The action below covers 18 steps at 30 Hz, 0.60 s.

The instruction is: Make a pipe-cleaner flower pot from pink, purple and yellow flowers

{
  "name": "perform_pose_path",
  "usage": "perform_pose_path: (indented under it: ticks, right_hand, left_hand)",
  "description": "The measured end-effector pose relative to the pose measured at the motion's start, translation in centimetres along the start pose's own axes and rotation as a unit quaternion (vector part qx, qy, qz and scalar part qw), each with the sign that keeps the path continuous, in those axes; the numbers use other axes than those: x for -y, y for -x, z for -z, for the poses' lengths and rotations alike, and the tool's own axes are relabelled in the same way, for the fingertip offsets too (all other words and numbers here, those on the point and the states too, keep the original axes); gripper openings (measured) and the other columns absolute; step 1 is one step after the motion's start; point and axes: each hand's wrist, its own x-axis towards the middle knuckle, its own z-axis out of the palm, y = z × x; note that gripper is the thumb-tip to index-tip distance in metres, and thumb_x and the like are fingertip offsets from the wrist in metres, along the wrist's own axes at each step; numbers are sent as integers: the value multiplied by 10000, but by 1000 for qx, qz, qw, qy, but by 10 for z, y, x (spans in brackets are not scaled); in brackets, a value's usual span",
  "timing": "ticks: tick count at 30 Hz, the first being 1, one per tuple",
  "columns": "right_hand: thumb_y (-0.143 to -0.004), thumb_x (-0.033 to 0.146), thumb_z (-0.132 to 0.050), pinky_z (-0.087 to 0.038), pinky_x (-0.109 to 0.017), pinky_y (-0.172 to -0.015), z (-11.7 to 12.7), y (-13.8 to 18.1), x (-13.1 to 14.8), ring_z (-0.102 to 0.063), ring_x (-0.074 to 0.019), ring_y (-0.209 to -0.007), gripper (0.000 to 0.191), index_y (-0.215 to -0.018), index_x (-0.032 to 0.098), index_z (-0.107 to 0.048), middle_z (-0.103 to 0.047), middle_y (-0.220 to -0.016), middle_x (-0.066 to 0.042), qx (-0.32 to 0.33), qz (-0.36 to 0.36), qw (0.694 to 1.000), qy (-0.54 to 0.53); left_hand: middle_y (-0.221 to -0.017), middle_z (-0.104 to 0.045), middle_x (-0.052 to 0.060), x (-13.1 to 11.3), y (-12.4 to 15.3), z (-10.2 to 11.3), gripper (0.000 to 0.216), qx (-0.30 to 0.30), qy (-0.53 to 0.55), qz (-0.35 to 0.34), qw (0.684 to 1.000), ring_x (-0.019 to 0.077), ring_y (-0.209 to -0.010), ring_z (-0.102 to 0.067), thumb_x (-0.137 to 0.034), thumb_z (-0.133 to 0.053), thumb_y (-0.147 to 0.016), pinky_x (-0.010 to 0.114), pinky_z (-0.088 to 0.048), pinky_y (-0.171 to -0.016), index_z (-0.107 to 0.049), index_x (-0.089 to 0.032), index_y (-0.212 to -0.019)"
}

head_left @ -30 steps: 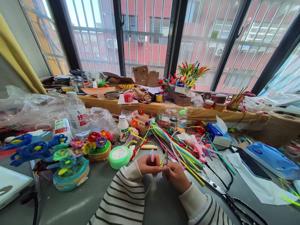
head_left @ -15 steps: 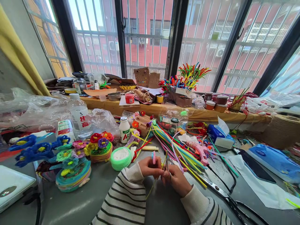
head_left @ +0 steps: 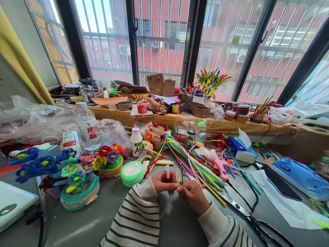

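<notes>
My left hand [head_left: 164, 181] is closed in a pinch on a thin yellow-green pipe cleaner [head_left: 168, 205], whose end trails down below the fingers. A small pink pipe-cleaner loop [head_left: 168, 171] stands up above the same fingers, its lower part hidden. Close beside it, almost touching, my right hand [head_left: 191, 195] is closed around small metal scissors [head_left: 182, 176] with the blades pointing up. The handles are mostly covered by the fingers. Behind both hands lies a bundle of coloured pipe cleaners [head_left: 197, 161].
Large black-handled scissors [head_left: 248, 214] lie right of my right hand. A pink glue gun [head_left: 221, 168], a phone [head_left: 280, 181] and blue wipes [head_left: 300, 178] are farther right. A green roll [head_left: 132, 174], pipe-cleaner flowers [head_left: 77, 178] and bottles [head_left: 87, 128] stand left.
The pink loop has turned to a narrower view and tipped slightly left. The scissors have shifted a little between the fingers. Both hands stay in nearly the same place.
</notes>
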Motion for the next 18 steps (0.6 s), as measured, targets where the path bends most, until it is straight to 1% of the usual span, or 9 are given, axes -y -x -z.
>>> perform_pose_path:
  ticks: [3, 5, 9, 12, 15, 18]
  right_hand:
    - [-717, 596, -292, -319, -217, -443, 0, 0, -1, -369, -76, -365, 604, -303, 165, -377, -371, -333, 22, -7, -13, 1000, -7]
    - [-711, 627, -233, -320, -219, -444, 0, 0, -3, -366, -77, -371, 624, -318, 166, -383, -372, -343, 20, -10, -20, 1000, -12]
    - [-704, 653, -112, -308, -209, -422, 0, 1, -4, -379, -83, -404, 675, -418, 154, -464, -409, -405, 8, -5, -28, 999, -26]
    - [-708, 649, -98, -302, -204, -422, 0, 1, -1, -374, -79, -412, 689, -466, 143, -498, -418, -436, 6, 10, -27, 999, -36]
    - [-695, 664, -99, -306, -211, -442, 0, 1, 2, -379, -85, -431, 701, -470, 141, -509, -417, -454, 4, 21, -16, 999, -37]
    - [-694, 665, -106, -312, -215, -455, 0, 0, 4, -395, -94, -451, 691, -492, 145, -515, -439, -475, -2, 24, -7, 999, -32]
  left_hand:
    - [-427, -490, -50, 1, -1, 1, 301, -7, -3, -3, 1000, 43, -395, -444, -342, -633, -571, 173, -322, -406, -422, -129, -556]
    - [-423, -489, -50, 2, -3, 2, 305, -13, -2, -10, 1000, 47, -392, -441, -365, -624, -575, 177, -326, -404, -430, -130, -566]
    - [-428, -490, -43, 2, -4, 5, 312, -17, -15, -32, 999, 48, -387, -434, -404, -594, -596, 186, -321, -398, -458, -123, -583]
    - [-430, -499, -34, 3, -5, 7, 322, -17, -22, -35, 999, 51, -383, -436, -427, -577, -604, 192, -320, -397, -474, -122, -588]
    - [-422, -496, -36, 3, -5, 6, 326, -22, -16, -35, 999, 54, -378, -433, -439, -579, -595, 196, -315, -392, -477, -130, -590]
    - [-423, -497, -36, 3, -5, 4, 330, -13, -12, -29, 999, 56, -384, -437, -442, -583, -589, 198, -318, -397, -480, -129, -586]
